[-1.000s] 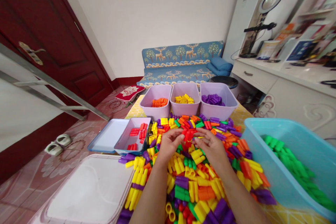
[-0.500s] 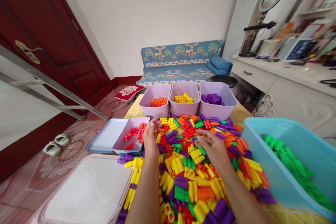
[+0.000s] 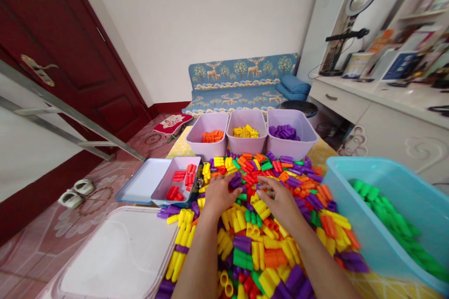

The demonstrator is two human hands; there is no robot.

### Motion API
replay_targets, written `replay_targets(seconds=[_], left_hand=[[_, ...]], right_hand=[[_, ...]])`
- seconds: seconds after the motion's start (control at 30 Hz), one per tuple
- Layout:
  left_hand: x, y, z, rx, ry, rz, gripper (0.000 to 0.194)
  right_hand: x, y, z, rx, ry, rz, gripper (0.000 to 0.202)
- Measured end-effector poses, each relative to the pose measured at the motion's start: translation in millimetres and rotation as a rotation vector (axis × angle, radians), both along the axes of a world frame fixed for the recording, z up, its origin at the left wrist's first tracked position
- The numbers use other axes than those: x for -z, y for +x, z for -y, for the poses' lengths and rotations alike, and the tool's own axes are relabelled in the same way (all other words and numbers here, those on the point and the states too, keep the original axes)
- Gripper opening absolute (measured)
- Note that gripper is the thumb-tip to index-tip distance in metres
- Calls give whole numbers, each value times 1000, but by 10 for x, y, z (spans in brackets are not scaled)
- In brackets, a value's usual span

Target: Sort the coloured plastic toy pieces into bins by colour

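Colourful plastic pieces [image 3: 242,257] in red, yellow, green, purple and orange cover the table. Over their middle, my left hand [image 3: 219,195] has its thumb and fingers apart beside purple pieces [image 3: 237,181]. My right hand [image 3: 277,196] hovers just right of it, its fingers curved and spread over the pile near red pieces [image 3: 250,177]. Neither hand visibly holds a piece. At the left, a small tray [image 3: 162,190] contains red pieces [image 3: 190,175]. Three lilac bins at the back contain orange [image 3: 212,136], yellow [image 3: 246,131] and purple pieces [image 3: 284,132].
A large turquoise bin [image 3: 354,210] with green pieces stands at the right. Two lids lie at the left, one bluish [image 3: 140,181] and one large and clear [image 3: 115,252]. Behind the table is a blue patterned sofa [image 3: 238,84]; a metal ladder [image 3: 63,117] leans at the left.
My left hand has moved right, from beside the small tray to the middle of the pile. Red pieces in the tray lie differently. My right hand has shifted slightly left and down.
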State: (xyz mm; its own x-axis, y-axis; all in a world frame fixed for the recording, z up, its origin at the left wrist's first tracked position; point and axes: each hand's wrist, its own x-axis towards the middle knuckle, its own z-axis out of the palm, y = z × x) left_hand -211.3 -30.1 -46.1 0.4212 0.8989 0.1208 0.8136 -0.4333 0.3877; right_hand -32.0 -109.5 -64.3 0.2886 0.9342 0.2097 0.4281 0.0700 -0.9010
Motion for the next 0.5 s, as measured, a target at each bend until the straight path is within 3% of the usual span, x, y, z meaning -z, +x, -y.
replay_targets(seconds=[0.27, 0.5], left_hand=[[12, -149, -87, 82, -213, 200, 57], [-83, -227, -22, 120, -181, -45, 57]], right_hand=[[18, 12, 0, -15, 2, -5, 34], [8, 21, 3, -20, -5, -13, 33]])
